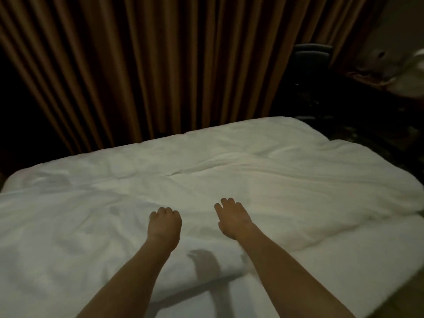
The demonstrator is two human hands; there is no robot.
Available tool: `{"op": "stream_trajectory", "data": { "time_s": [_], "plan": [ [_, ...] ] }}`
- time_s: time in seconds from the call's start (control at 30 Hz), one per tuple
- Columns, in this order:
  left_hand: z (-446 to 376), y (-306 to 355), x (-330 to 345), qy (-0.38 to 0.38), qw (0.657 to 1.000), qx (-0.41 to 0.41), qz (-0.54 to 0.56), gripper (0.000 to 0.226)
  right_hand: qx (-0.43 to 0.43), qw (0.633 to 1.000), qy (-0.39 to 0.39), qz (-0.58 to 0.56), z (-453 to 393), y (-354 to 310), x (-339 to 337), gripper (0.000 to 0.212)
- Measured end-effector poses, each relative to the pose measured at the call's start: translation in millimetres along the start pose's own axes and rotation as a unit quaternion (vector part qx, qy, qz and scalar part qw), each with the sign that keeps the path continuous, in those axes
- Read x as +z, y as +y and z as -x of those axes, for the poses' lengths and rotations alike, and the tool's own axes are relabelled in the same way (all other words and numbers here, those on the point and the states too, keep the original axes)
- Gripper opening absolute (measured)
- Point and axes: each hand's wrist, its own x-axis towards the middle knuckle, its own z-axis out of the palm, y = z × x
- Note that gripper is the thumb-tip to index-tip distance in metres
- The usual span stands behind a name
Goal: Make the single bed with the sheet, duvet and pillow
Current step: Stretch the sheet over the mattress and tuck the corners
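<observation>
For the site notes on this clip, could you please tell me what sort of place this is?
Probably a hotel-style bedroom, dimly lit. A bed with a white duvet fills the foreground, floor-length brown curtains hang behind it, and a dark office chair stands by a desk at the right.

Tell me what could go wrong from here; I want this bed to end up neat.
The duvet lies crooked, its near edge short of the sheet, so smoothing now may fix it askew. Neither the left hand nor the right hand seems to grip fabric, so creases may remain.
</observation>
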Motion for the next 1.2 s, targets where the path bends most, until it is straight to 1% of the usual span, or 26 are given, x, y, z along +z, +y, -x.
{"op": "stream_trajectory", "data": {
  "time_s": [0.1, 0.27, 0.33, 0.43, 0.57, 0.7, 0.8, 0.93, 1.07, 1.2],
  "plan": [
    [-12, 107, -39, 0.018, 0.999, 0.041, -0.019, 0.032, 0.046, 0.999, 0.023, -0.016, 58, 101, 19, 0.046],
    [-7, 323, -103, 0.048, 0.991, 0.12, -0.015, 0.033, 0.115, 0.993, 0.029, -0.002, 170, 282, 55, 0.044],
    [-2, 400, -130, 0.059, 0.987, 0.147, -0.008, 0.034, 0.143, 0.989, 0.031, 0.002, 213, 345, 63, 0.044],
    [-2, 499, -170, 0.079, 0.98, 0.18, 0.01, 0.034, 0.183, 0.982, 0.041, 0.005, 265, 433, 71, 0.042],
    [-19, 603, -208, 0.099, 0.975, 0.2, 0.019, 0.03, 0.215, 0.976, 0.029, -0.01, 309, 526, 92, 0.04],
    [-58, 699, -231, 0.108, 0.974, 0.199, 0.005, 0.03, 0.206, 0.978, 0.021, -0.002, 319, 613, 130, 0.04],
    [-104, 768, -245, 0.103, 0.979, 0.173, 0.012, 0.031, 0.173, 0.985, 0.013, 0.016, 303, 692, 153, 0.04],
    [-183, 846, -278, 0.085, 0.99, 0.108, 0.028, 0.034, 0.124, 0.991, 0.025, 0.045, 264, 811, 152, 0.042],
    [-240, 926, -325, 0.078, 0.992, 0.087, 0.041, 0.032, 0.09, 0.992, 0.044, 0.078, 237, 927, 144, 0.043],
    [-305, 1008, -363, 0.08, 0.993, 0.052, 0.065, 0.028, 0.032, 0.996, 0.039, 0.079, 198, 1031, 155, 0.047]
  ]
}}
